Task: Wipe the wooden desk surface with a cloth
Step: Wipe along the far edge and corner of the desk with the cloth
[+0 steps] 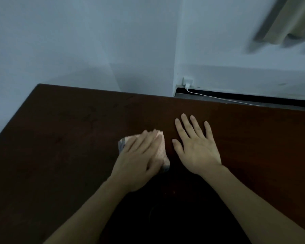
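The cloth (160, 148), pale pink and folded, lay flat on the dark wooden desk (63, 134), near the middle of the visible top and toward its near side. The left hand (139, 159) rested directly on it, fingers straight and laid across the fabric, pressing it down rather than curling round it; the grip was therefore released, with the cloth pinned under the palm and fingers. Only the cloth's right edge and a corner at the left showed past the hand. Its long axis ran roughly from the near edge toward the far edge, tilted slightly, in line with the left forearm.

The right hand (195, 147) lay flat on bare wood just beside the cloth, on its right, fingers spread and holding nothing. It appeared to serve as a brace.

The deciding relation was that the cloth sat under the left hand, with the larger unwiped-looking expanse of desk to the left and toward the far edge. A stroke in that direction would likely be unobstructed; a stroke to the right would meet the right hand almost at once.

A white cable (218, 98) ran behind the desk's far right edge, well apart from the cloth.
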A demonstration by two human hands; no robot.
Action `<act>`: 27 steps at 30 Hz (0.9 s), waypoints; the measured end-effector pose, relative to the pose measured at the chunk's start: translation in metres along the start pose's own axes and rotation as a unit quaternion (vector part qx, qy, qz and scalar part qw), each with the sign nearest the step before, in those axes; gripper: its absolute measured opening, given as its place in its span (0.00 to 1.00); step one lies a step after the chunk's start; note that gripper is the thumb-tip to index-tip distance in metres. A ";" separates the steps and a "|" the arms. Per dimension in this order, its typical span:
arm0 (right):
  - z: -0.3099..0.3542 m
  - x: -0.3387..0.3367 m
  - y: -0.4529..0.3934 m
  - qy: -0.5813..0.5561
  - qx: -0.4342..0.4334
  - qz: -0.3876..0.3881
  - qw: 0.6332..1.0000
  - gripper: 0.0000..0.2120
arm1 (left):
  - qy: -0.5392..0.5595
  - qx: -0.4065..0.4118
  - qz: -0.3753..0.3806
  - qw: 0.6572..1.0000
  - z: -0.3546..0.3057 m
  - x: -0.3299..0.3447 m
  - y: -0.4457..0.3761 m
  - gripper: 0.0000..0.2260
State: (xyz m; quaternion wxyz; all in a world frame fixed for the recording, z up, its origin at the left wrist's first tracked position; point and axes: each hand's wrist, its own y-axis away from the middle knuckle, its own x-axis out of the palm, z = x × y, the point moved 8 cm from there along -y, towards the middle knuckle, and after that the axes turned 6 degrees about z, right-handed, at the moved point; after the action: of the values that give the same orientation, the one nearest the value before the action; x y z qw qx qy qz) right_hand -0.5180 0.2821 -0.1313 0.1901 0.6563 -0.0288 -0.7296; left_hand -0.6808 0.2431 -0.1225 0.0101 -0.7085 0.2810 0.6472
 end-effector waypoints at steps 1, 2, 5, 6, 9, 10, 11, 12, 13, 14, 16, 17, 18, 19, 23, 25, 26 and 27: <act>0.000 0.000 0.000 -0.002 0.001 -0.003 1.000 0.30 | -0.004 -0.005 -0.011 1.000 0.008 -0.007 -0.016 0.31; -0.001 0.000 -0.001 -0.006 0.003 -0.004 1.000 0.30 | -0.007 -0.012 -0.024 1.000 0.017 -0.016 -0.032 0.31; -0.002 -0.001 -0.003 -0.009 0.001 -0.006 1.000 0.31 | -0.020 -0.042 -0.056 0.997 0.050 -0.041 -0.086 0.33; -0.002 -0.002 -0.003 -0.009 0.000 -0.005 1.000 0.31 | -0.022 -0.060 -0.059 0.996 0.062 -0.047 -0.102 0.33; -0.003 -0.003 -0.003 -0.013 0.002 -0.005 1.000 0.31 | -0.011 -0.099 -0.067 0.993 0.084 -0.057 -0.132 0.31; -0.003 -0.004 -0.003 -0.014 0.003 -0.004 1.000 0.31 | -0.008 -0.100 -0.071 0.992 0.084 -0.057 -0.132 0.31; -0.003 -0.004 -0.003 -0.014 0.002 -0.002 1.000 0.32 | -0.006 -0.098 -0.076 0.992 0.081 -0.055 -0.127 0.30; -0.003 -0.004 -0.002 -0.014 0.002 -0.002 1.000 0.32 | -0.007 -0.096 -0.081 0.992 0.076 -0.053 -0.118 0.30; -0.002 -0.005 -0.003 -0.015 0.003 -0.002 1.000 0.32 | -0.010 -0.091 -0.086 0.992 0.070 -0.050 -0.105 0.30; -0.002 -0.005 -0.003 -0.016 0.004 -0.001 1.000 0.32 | -0.014 -0.084 -0.084 0.993 0.061 -0.046 -0.090 0.30; -0.001 -0.006 -0.003 -0.017 0.002 0.004 1.000 0.32 | -0.014 -0.058 -0.052 0.997 0.040 -0.031 -0.052 0.30; -0.001 -0.005 -0.003 -0.017 0.002 0.004 1.000 0.32 | -0.011 -0.033 -0.032 0.999 0.028 -0.021 -0.033 0.30; -0.001 -0.006 -0.003 -0.018 0.002 0.002 1.000 0.32 | -0.010 -0.001 -0.014 1.000 0.017 -0.011 -0.011 0.29; -0.001 -0.005 -0.002 -0.018 0.003 0.002 1.000 0.32 | -0.013 0.034 -0.001 0.999 0.008 -0.002 0.010 0.29; 0.001 -0.003 0.001 -0.012 0.005 0.000 1.000 0.31 | -0.078 0.137 0.015 0.987 0.004 0.018 0.048 0.29; 0.000 -0.001 0.000 -0.010 0.004 -0.004 1.000 0.31 | -0.083 0.144 0.022 0.986 0.019 0.012 0.028 0.29; 0.000 -0.001 0.000 -0.009 0.002 -0.006 1.000 0.31 | -0.074 0.126 0.018 0.989 0.033 0.004 0.010 0.29; 0.000 -0.001 0.000 -0.007 0.001 -0.008 1.000 0.31 | -0.065 0.092 0.007 0.994 0.052 -0.006 -0.009 0.30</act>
State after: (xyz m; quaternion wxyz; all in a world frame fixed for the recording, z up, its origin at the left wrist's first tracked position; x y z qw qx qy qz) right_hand -0.5176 0.2827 -0.1300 0.1832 0.6513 -0.0258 -0.7360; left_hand -0.7248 0.2727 -0.1290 0.0893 -0.6595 0.3429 0.6630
